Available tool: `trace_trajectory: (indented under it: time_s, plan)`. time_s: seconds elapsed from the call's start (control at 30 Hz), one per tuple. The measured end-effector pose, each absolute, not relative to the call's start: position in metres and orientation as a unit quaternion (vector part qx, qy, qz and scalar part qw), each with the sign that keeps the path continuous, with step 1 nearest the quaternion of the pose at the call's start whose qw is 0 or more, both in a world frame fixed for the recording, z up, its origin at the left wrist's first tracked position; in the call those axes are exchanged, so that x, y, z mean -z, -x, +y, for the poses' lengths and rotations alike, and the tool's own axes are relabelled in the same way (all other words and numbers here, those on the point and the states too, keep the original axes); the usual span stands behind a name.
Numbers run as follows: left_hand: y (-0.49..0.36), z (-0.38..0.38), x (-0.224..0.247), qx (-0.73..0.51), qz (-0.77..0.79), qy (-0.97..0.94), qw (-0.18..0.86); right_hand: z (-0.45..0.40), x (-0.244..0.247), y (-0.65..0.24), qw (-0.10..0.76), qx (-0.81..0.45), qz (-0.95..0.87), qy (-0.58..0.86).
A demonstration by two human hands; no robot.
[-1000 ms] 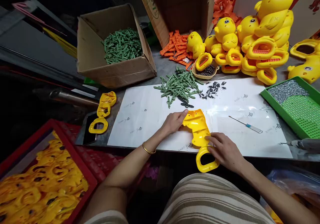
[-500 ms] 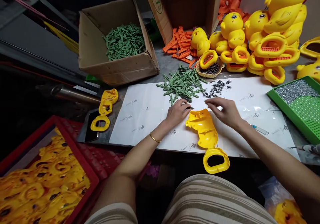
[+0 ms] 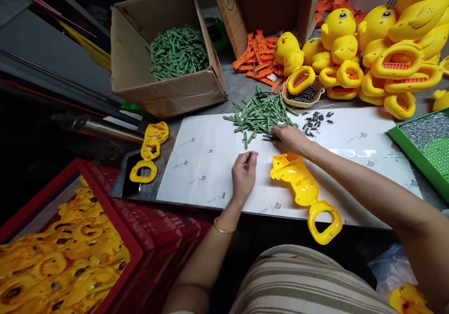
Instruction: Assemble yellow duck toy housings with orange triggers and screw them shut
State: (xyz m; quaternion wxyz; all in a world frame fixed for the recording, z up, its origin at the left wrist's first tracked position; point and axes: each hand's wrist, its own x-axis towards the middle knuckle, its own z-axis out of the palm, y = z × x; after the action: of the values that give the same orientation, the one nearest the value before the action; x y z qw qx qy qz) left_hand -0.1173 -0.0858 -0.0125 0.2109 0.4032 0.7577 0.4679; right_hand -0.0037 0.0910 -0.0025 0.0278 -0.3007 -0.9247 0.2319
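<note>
My left hand (image 3: 243, 177) is closed above the white sheet, with a small dark piece (image 3: 250, 154) pinched between thumb and forefinger. My right hand (image 3: 290, 139) reaches across to the near edge of a pile of green plastic strips (image 3: 261, 113). Its fingers are bent together by a green strip, and what lies between the fingertips is hidden. Below the right wrist, a yellow duck-shaped half shell (image 3: 304, 190) lies hollow side up, its ring handle jutting past the table's front edge. Small black springs (image 3: 314, 122) are scattered just beyond the right hand.
A cardboard box (image 3: 168, 92) of green strips stands at back left. Orange parts (image 3: 259, 54), a small basket (image 3: 304, 103) and stacked yellow ducks (image 3: 342, 33) fill the back right. A green tray (image 3: 426, 160) of screws is at right, a red crate (image 3: 135, 262) at lower left.
My left hand has drawn back towards me from the strips, carrying a small dark piece. My right hand has moved left to the pile's edge. The view has shifted slightly.
</note>
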Motion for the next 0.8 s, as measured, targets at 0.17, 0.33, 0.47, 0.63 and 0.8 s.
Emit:
trace_trajectory:
  time_s: [0.17,0.33,0.47,0.63,0.8]
  plan:
    - [0.064,-0.092,0.016,-0.467,0.731,-0.473,0.157,0.089,-0.001,-0.032,0.139,-0.348,-0.874,0.309]
    - [0.055,-0.074,0.023,-0.389,0.737,-0.505,0.225,0.064,-0.003,-0.092,0.310,-0.686,-0.602,0.266]
    - [0.040,-0.070,0.020,-0.381,0.724,-0.531,0.223,0.038,-0.001,-0.134,0.338,-0.749,-0.483,0.303]
    - [0.024,-0.081,0.010,-0.354,0.741,-0.457,0.342,0.018,0.002,-0.162,0.391,-0.728,-0.451,0.337]
    - [0.024,-0.091,0.002,-0.335,0.743,-0.434,0.385,0.011,-0.001,-0.174,0.354,-0.756,-0.457,0.306]
